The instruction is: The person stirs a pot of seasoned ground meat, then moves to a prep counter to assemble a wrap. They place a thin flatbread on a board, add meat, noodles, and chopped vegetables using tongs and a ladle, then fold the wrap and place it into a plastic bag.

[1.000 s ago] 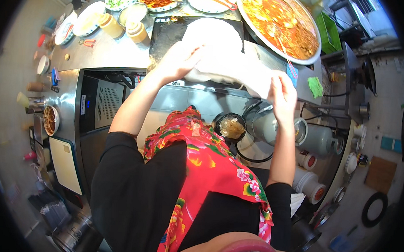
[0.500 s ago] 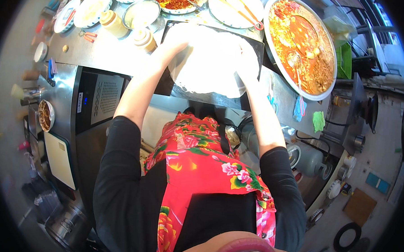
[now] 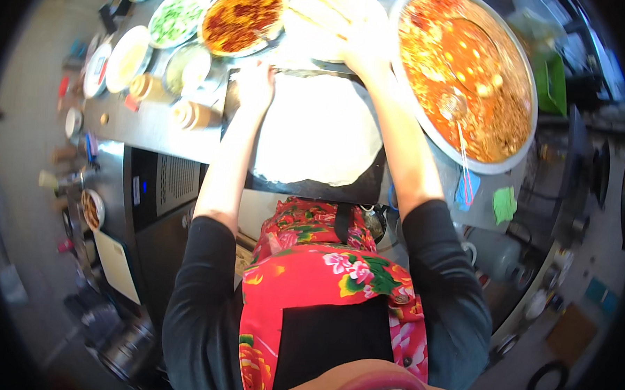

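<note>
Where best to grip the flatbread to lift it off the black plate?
Probably the far edge of the flatbread, from above, two-handed. It lies thin and flat on the black plate, so only the rim offers purchase. The left hand and right hand sit there.

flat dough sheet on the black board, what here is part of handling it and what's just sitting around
In use: dough sheet, black board, left hand, right hand.

Lying about: big pan of red stew, bowl of greens, chili bowl, two jars.

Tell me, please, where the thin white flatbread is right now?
The flatbread lies spread on the dark griddle at centre, both hands at its far edge, left of the big pan of red stew.
</note>
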`<action>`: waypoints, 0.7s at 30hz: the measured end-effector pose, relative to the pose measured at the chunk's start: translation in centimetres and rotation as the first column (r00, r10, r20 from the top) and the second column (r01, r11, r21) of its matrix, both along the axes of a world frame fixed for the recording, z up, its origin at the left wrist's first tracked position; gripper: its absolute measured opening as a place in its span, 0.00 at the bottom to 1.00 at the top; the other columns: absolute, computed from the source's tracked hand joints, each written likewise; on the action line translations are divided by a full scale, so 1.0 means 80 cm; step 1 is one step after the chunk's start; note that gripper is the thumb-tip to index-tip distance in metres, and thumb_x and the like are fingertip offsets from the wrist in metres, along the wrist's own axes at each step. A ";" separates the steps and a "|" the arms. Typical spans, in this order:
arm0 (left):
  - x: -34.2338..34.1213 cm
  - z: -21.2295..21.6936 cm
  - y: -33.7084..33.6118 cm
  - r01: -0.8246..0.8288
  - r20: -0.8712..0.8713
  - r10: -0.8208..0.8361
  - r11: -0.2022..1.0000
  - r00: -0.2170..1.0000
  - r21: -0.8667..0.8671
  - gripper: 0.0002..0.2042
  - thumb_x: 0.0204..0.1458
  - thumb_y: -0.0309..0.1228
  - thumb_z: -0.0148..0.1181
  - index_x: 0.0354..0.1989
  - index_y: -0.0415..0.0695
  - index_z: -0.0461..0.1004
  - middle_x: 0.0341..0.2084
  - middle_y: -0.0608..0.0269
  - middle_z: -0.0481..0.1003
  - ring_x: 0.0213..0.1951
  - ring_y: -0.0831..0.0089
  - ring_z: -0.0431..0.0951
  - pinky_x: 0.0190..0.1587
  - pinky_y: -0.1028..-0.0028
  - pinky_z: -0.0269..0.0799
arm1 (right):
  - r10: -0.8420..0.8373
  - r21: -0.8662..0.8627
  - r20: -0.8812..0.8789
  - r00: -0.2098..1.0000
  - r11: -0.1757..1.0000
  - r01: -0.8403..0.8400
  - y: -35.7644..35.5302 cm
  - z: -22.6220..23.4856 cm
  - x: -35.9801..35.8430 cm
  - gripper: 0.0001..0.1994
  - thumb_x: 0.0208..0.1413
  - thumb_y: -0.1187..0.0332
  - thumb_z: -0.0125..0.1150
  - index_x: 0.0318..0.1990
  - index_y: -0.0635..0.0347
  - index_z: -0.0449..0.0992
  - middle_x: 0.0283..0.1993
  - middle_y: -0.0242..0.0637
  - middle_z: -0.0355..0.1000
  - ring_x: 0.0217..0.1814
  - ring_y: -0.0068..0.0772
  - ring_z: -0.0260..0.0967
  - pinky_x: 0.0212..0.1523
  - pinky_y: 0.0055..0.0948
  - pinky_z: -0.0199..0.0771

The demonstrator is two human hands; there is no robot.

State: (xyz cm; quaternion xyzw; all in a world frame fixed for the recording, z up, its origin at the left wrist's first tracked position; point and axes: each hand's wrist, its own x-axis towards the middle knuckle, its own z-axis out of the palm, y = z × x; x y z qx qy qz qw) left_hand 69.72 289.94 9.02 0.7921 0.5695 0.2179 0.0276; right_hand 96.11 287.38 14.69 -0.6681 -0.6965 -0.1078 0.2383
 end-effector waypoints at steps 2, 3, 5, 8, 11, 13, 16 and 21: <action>0.005 0.012 -0.001 0.000 -0.064 -0.005 0.997 0.998 -0.073 0.06 0.54 0.31 0.59 0.33 0.41 0.78 0.34 0.53 0.75 0.40 0.52 0.75 0.45 0.58 0.72 | -0.020 -0.062 -0.019 1.000 0.998 0.019 0.024 -0.004 0.001 0.13 0.57 0.65 0.56 0.46 0.60 0.77 0.47 0.50 0.74 0.50 0.48 0.72 0.50 0.44 0.72; 0.008 0.019 -0.006 0.020 -0.039 -0.021 0.999 0.999 -0.029 0.06 0.54 0.28 0.60 0.33 0.40 0.79 0.34 0.52 0.75 0.40 0.52 0.76 0.44 0.59 0.73 | -0.012 -0.036 -0.014 1.000 0.999 0.011 0.033 -0.008 -0.002 0.13 0.57 0.66 0.56 0.46 0.60 0.77 0.48 0.49 0.75 0.51 0.47 0.72 0.50 0.43 0.72; 0.015 0.038 -0.013 0.116 0.059 -0.123 0.987 0.991 0.111 0.05 0.53 0.24 0.60 0.37 0.40 0.79 0.36 0.51 0.75 0.38 0.53 0.76 0.43 0.60 0.72 | -0.006 0.027 -0.003 1.000 1.000 0.006 0.056 -0.008 -0.010 0.14 0.55 0.67 0.55 0.46 0.60 0.78 0.49 0.49 0.75 0.53 0.46 0.72 0.52 0.43 0.73; 0.007 0.068 -0.062 0.238 0.086 -0.245 0.967 0.966 0.086 0.08 0.54 0.23 0.57 0.43 0.39 0.77 0.38 0.52 0.74 0.41 0.54 0.74 0.46 0.61 0.70 | 0.003 -0.072 0.029 1.000 0.997 -0.001 0.069 0.009 -0.002 0.15 0.54 0.69 0.54 0.47 0.60 0.79 0.51 0.47 0.77 0.55 0.43 0.72 0.53 0.41 0.73; -0.024 0.094 -0.123 0.293 0.086 -0.285 0.950 0.955 -0.103 0.09 0.54 0.21 0.56 0.43 0.38 0.76 0.39 0.52 0.75 0.40 0.54 0.74 0.46 0.62 0.70 | 0.046 -0.655 -0.105 0.993 0.749 -0.104 0.033 0.054 0.070 0.20 0.60 0.62 0.53 0.58 0.59 0.69 0.51 0.51 0.73 0.55 0.45 0.72 0.51 0.43 0.75; -0.048 0.111 -0.155 0.276 0.138 -0.253 0.944 0.957 -0.182 0.08 0.52 0.18 0.56 0.40 0.37 0.77 0.39 0.51 0.76 0.41 0.53 0.76 0.46 0.62 0.72 | 0.188 -0.216 0.004 0.982 0.959 -0.183 -0.020 0.098 0.139 0.21 0.62 0.62 0.53 0.61 0.56 0.66 0.47 0.46 0.76 0.49 0.49 0.76 0.47 0.45 0.78; -0.064 0.126 -0.195 0.233 0.183 -0.189 0.936 0.965 -0.265 0.09 0.52 0.17 0.56 0.40 0.38 0.77 0.39 0.51 0.76 0.43 0.52 0.77 0.48 0.62 0.73 | -0.132 -0.604 0.252 0.959 0.753 0.263 -0.097 0.160 0.228 0.24 0.61 0.61 0.58 0.64 0.49 0.66 0.46 0.45 0.76 0.46 0.48 0.77 0.43 0.44 0.80; -0.019 0.141 -0.204 0.257 0.258 -0.180 0.915 0.949 -0.310 0.09 0.50 0.18 0.57 0.39 0.39 0.78 0.39 0.51 0.76 0.44 0.54 0.77 0.49 0.62 0.73 | 0.026 -0.713 0.430 0.902 0.622 0.323 -0.110 0.186 0.250 0.19 0.58 0.70 0.56 0.58 0.54 0.73 0.45 0.45 0.76 0.44 0.47 0.78 0.41 0.44 0.80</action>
